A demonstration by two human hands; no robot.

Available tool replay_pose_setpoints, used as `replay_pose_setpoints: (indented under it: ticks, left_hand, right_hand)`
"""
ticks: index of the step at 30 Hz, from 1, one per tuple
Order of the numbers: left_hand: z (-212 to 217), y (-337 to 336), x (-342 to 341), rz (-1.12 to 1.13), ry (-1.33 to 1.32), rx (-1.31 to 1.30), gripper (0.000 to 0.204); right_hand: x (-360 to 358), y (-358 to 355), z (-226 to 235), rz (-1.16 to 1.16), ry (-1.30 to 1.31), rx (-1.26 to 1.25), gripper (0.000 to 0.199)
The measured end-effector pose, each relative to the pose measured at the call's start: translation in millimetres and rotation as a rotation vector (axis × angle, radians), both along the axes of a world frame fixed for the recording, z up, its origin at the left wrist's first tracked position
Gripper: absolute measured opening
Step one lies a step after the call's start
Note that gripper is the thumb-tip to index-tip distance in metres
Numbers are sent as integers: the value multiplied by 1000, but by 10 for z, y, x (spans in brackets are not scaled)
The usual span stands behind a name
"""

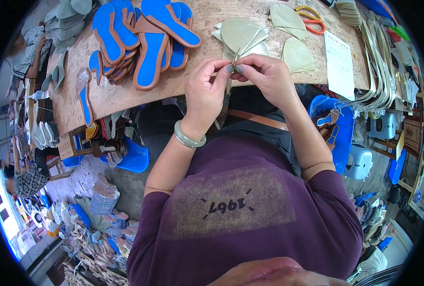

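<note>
My left hand (206,88) and my right hand (265,78) meet over the near edge of the table. Between their thumbs and fingertips both pinch a thin pale piece (235,53), seen almost edge-on; its exact kind is hard to make out. Just beyond the fingers lies a fanned pile of pale green rounded sheet pieces (240,34). Two smaller piles of similar pieces, one far right (288,20) and one nearer (297,55), rest beside it. Left of my hands are stacked blue insoles with brown edging (151,55).
Orange-handled scissors (314,25) lie at the back right, near a printed paper sheet (339,66) and a bundle of long pale strips (376,62). A single insole (85,102) sits at the table's left. Blue bins (343,128) stand below. Other people (30,183) are at the far left.
</note>
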State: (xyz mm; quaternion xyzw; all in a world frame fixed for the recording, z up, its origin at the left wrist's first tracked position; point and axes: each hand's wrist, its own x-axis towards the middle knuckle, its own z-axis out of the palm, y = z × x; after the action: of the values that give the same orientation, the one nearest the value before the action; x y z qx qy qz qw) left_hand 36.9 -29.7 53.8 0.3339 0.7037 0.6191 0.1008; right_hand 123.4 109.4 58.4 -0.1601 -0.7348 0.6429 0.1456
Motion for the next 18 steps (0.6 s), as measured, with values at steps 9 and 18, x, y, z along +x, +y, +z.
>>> replay_pose_setpoints:
  ticks: [9,18]
  left_hand:
    - [-30,3,-20,5,107,-62,12]
    - [-35,22,-29,3,201,-98,12]
  right_hand:
    - [-35,55,-97,7,39,188,14]
    - [-68,51,-77,-30,73,505,10]
